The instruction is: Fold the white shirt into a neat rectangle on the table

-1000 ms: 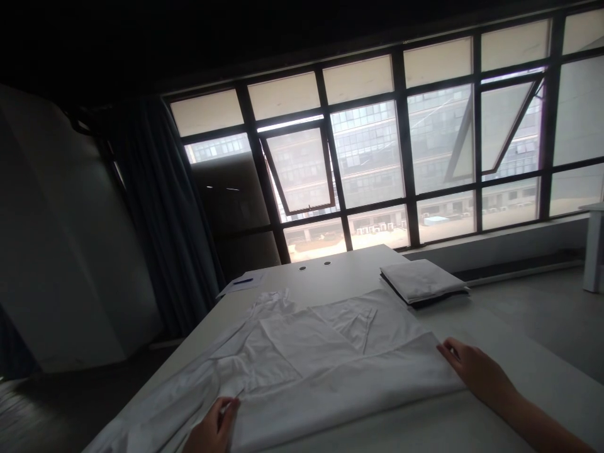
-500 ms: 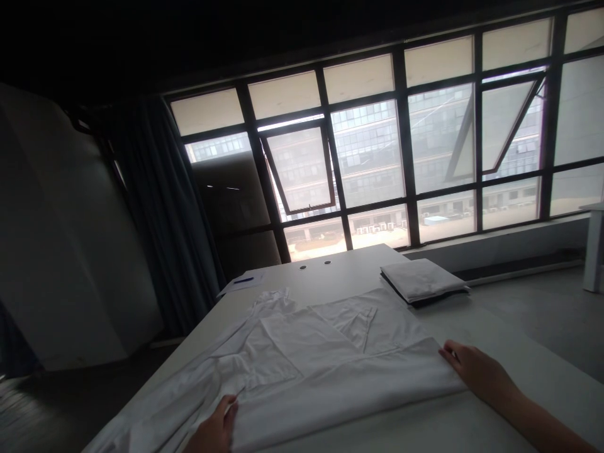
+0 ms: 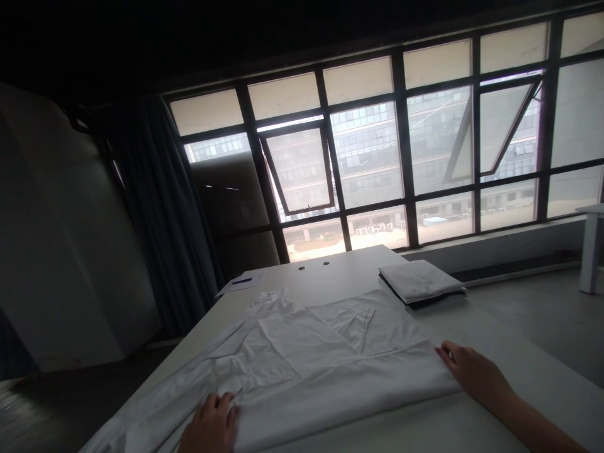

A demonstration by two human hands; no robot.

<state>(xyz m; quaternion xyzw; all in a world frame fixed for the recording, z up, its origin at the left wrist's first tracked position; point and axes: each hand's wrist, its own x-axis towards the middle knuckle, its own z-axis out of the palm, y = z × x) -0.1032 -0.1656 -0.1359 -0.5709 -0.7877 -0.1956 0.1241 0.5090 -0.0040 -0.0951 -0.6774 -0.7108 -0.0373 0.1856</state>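
White coat [image 3: 302,368] is what both hands are on, and the left hand's fingers [image 3: 218,404] curve down onto the cloth at the near edge of a fold, bent but not clenched, while the right hand's fingers [image 3: 450,354] lie almost flat at the far end of that same fold, near its corner. Whether either set has pinched the cloth from beneath is impossible to tell from here. The left hand [image 3: 211,425] sits at the bottom of the view and the right hand [image 3: 474,375] reaches in from the lower right, well apart, with the doubled band of cloth running between them. A fold like this looks best served by keeping both ends level and smoothing from the middle outward, since the small creases near the left hand could skew the line. Beyond the band, the coat spreads over the table [image 3: 352,264], with a rumpled collar area at its far end and a length of cloth trailing toward the lower left corner. Past it, a folded white cloth stack [image 3: 418,281] sits on something dark, and a sheet of paper [image 3: 238,284] with a blue pen [image 3: 242,281] lies near the far left edge. Two small round holes [image 3: 314,265] mark the far tabletop, in front of a wide window [image 3: 368,151] with a dark curtain [image 3: 160,207] at its left end.
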